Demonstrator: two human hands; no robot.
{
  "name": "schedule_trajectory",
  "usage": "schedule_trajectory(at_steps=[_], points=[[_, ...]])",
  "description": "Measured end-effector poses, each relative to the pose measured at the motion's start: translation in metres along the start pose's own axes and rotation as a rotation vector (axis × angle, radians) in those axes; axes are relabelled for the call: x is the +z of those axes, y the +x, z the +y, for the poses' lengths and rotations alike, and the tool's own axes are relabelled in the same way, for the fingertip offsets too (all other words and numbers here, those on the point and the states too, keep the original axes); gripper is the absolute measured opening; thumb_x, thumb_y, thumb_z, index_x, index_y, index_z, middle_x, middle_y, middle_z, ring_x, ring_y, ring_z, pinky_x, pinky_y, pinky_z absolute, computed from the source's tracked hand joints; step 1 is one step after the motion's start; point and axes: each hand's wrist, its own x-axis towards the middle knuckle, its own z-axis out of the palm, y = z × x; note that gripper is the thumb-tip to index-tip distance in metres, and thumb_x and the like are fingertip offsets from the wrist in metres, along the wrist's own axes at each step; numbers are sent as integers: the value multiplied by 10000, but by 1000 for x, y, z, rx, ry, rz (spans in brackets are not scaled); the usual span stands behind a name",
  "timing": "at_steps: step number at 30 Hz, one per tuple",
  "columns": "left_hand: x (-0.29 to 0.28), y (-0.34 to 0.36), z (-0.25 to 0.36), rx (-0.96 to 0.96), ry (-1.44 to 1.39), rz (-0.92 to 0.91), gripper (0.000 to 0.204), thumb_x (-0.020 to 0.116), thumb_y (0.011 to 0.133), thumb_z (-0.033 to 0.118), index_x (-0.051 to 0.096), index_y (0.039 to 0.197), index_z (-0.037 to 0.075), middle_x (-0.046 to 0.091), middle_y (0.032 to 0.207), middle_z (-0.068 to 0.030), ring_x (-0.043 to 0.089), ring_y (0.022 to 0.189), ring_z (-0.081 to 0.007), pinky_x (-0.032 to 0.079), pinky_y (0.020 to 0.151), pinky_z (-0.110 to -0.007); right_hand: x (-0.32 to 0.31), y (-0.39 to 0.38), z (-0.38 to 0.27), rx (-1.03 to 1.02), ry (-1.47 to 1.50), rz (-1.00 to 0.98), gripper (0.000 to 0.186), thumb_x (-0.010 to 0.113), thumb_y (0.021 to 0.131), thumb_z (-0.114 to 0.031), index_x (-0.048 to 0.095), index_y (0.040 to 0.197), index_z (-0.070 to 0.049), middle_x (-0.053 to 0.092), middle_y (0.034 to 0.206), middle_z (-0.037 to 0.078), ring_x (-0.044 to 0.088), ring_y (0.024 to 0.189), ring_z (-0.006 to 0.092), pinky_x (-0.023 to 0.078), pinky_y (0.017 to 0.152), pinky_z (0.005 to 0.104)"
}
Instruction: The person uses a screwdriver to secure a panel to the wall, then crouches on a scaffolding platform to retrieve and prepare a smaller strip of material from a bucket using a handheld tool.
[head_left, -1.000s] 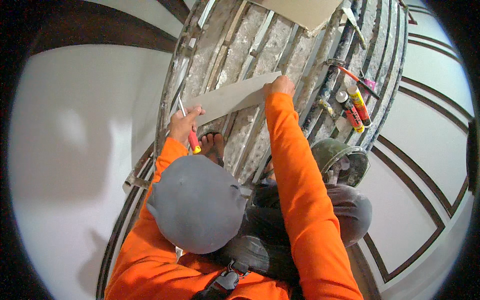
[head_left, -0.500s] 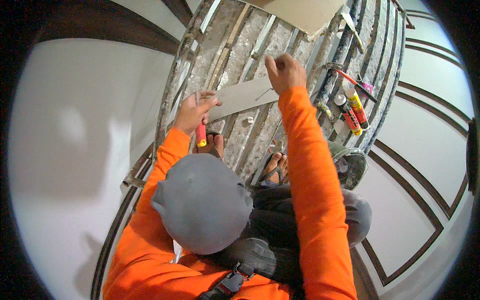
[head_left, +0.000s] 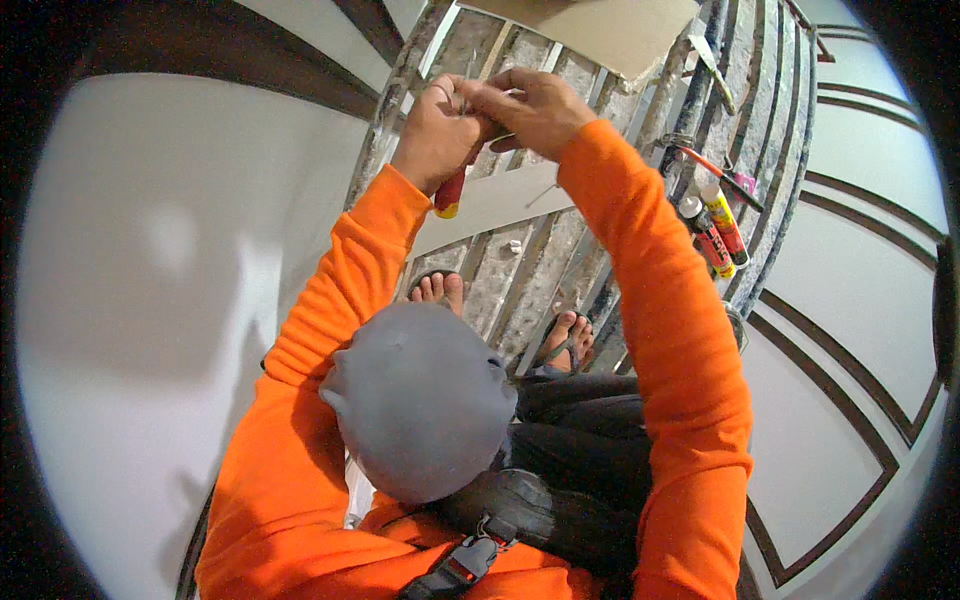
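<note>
My left hand (head_left: 440,135) is closed around a screwdriver-like tool with a red and yellow handle (head_left: 449,194); the handle's end sticks out below the fist. Against it, my right hand (head_left: 535,110) has its fingers bent, with thumb and fingertips drawn together at the top of the left hand. What the right fingers pinch, if anything, is too small to make out. Beneath both hands a long pale flat strip (head_left: 490,205) lies across the slatted platform (head_left: 535,275). A thin metal piece (head_left: 541,196) rests on the strip, close to my right sleeve.
To the right lie two capped tubes (head_left: 726,225), an orange-and-black handled tool (head_left: 722,178) and a putty knife (head_left: 712,72). A beige board (head_left: 600,30) covers the far end. Gaps run between the slats. My sandalled feet (head_left: 566,340) stand on them; a white wall (head_left: 150,230) rises at left.
My right hand has moved left, from above the strip to my left hand. My left hand has moved away from me and to the right with the tool, its fingers now closed tighter.
</note>
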Motion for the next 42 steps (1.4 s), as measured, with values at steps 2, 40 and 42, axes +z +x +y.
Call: schedule_trajectory(at_steps=[2,40,42], points=[[-10,-6,10,-195,-67,-34,259,700,921,102,543,1116,36,634,828,-15,530,575,-66,422,487,-237,-16,-4,1,-32,95,-163,403,692,998,-326,697,1234,1,734,1121,118,731,882,170,633,828,300],[-89,-148,-160,-309,768,318,726,884,770,271,506,1374,133,731,1040,-174,712,971,-383,542,858,-468,165,-22,175,-214,-754,98,193,623,952,-244,673,1024,-71,705,1062,149,675,1030,382,545,881,485],[-68,-139,-146,-426,750,279,711,867,785,256,493,1377,131,731,1067,-188,706,996,-405,537,882,-480,146,-26,175,-170,-751,116,200,620,953,-243,682,1039,-73,708,1074,149,675,1024,386,540,888,489]])
